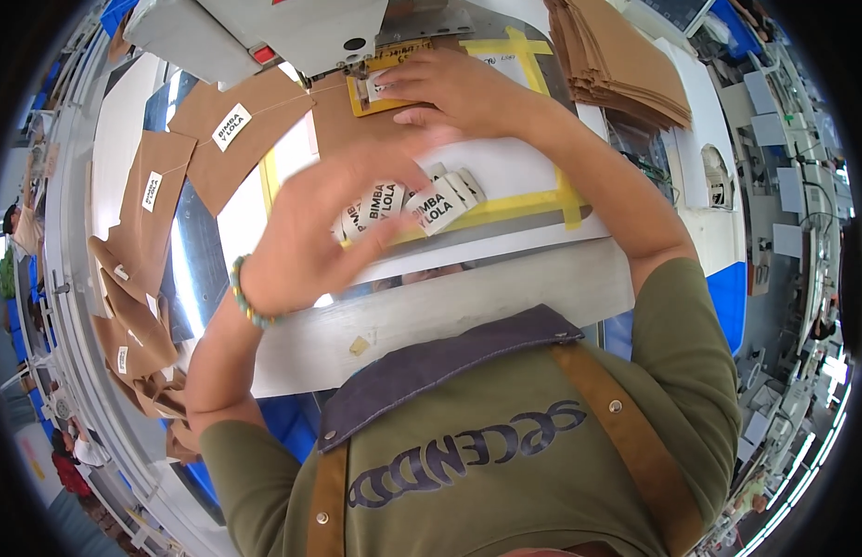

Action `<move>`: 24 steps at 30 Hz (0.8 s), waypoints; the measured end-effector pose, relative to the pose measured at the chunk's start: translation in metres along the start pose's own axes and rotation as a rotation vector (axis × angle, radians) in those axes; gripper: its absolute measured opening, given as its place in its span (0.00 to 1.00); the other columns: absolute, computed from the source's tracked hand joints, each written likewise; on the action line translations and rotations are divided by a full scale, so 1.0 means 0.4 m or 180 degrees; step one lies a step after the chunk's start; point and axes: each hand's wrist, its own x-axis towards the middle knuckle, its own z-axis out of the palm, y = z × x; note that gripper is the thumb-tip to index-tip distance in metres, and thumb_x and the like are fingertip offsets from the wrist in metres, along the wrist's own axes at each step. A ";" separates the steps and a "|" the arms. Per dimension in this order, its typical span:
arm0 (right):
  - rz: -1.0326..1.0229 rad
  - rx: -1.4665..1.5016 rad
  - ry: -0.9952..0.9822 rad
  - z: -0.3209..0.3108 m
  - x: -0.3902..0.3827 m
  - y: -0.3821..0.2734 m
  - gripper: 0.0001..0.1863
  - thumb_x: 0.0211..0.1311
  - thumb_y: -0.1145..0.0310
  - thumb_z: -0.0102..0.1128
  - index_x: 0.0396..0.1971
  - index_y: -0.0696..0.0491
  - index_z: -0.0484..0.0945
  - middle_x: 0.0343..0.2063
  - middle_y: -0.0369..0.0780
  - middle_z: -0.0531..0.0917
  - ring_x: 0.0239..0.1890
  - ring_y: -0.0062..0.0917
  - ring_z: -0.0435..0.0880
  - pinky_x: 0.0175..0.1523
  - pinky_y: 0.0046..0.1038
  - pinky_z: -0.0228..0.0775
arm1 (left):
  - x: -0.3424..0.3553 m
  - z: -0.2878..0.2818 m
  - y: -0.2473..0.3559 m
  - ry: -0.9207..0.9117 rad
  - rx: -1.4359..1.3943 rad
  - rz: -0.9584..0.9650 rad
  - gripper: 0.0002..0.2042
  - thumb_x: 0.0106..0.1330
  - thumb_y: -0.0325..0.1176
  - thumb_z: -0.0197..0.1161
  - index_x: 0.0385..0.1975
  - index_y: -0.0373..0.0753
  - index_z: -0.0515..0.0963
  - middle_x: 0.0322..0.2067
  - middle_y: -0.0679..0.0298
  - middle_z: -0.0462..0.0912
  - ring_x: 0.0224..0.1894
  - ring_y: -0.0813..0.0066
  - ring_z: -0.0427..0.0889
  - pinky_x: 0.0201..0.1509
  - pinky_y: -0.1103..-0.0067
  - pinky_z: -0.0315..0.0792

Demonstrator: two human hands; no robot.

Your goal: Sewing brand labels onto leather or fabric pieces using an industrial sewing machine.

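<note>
My right hand rests at the sewing machine, fingers stretched out over a yellow template frame and a white label in its opening. Under the frame lies a brown fabric panel, partly hidden by my hands. My left hand, smeared by motion, hovers over a loose pile of white labels with dark print. Its thumb and fingers are apart, and nothing shows between them.
Brown panels with labels trail off the left side, some joined by thread. A stack of brown panels lies at the back right. Yellow tape edges the white work surface. A blue bin stands at the right.
</note>
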 end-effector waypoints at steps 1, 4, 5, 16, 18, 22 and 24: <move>-0.0045 -0.0031 -0.0021 -0.001 -0.001 -0.001 0.22 0.74 0.53 0.61 0.59 0.49 0.84 0.66 0.34 0.80 0.67 0.34 0.73 0.72 0.38 0.66 | 0.005 0.004 0.044 -0.0134 -0.0517 0.0340 0.29 0.63 0.25 0.70 0.66 0.31 0.75 0.40 0.54 0.90 0.41 0.62 0.89 0.52 0.70 0.80; 0.0101 0.0147 0.0015 0.004 -0.001 -0.002 0.22 0.74 0.53 0.61 0.59 0.49 0.84 0.65 0.34 0.80 0.67 0.33 0.74 0.72 0.37 0.66 | 0.026 0.003 0.143 -0.0540 -0.1209 0.1288 0.33 0.63 0.25 0.71 0.71 0.37 0.69 0.36 0.57 0.90 0.36 0.62 0.90 0.44 0.71 0.82; 0.0094 0.0109 0.0028 0.007 -0.002 -0.002 0.22 0.74 0.53 0.61 0.60 0.49 0.84 0.65 0.34 0.80 0.67 0.33 0.74 0.72 0.37 0.66 | 0.031 0.016 0.173 -0.0294 -0.1435 0.1373 0.34 0.64 0.26 0.71 0.71 0.41 0.68 0.35 0.58 0.90 0.34 0.62 0.90 0.40 0.72 0.83; 0.0076 -0.0123 0.0134 0.037 0.022 0.028 0.24 0.75 0.53 0.59 0.63 0.48 0.81 0.67 0.33 0.80 0.68 0.32 0.73 0.73 0.37 0.66 | 0.037 0.042 0.192 0.0062 -0.2720 0.1924 0.23 0.69 0.25 0.66 0.63 0.50 0.76 0.38 0.58 0.90 0.32 0.62 0.89 0.32 0.74 0.82; 0.0034 -0.0123 0.0140 0.038 0.033 0.036 0.24 0.75 0.51 0.57 0.61 0.49 0.82 0.67 0.34 0.79 0.69 0.34 0.73 0.73 0.39 0.66 | 0.031 0.026 0.187 -0.0048 -0.2645 0.1841 0.21 0.70 0.25 0.65 0.61 0.52 0.78 0.38 0.59 0.90 0.31 0.62 0.89 0.30 0.75 0.82; 0.0027 -0.0086 0.0228 0.038 0.045 0.048 0.24 0.76 0.50 0.56 0.60 0.49 0.83 0.67 0.34 0.79 0.69 0.36 0.73 0.72 0.40 0.67 | 0.018 -0.021 0.142 -0.0683 -0.1649 0.1433 0.14 0.67 0.24 0.66 0.52 0.43 0.85 0.41 0.56 0.90 0.35 0.60 0.88 0.35 0.72 0.81; 0.0101 -0.0064 0.0201 0.036 0.049 0.051 0.23 0.75 0.52 0.58 0.61 0.49 0.82 0.66 0.34 0.79 0.68 0.34 0.73 0.72 0.38 0.66 | 0.013 -0.026 0.095 -0.0835 -0.0977 0.0973 0.13 0.66 0.23 0.66 0.50 0.38 0.86 0.42 0.54 0.89 0.38 0.57 0.88 0.41 0.69 0.82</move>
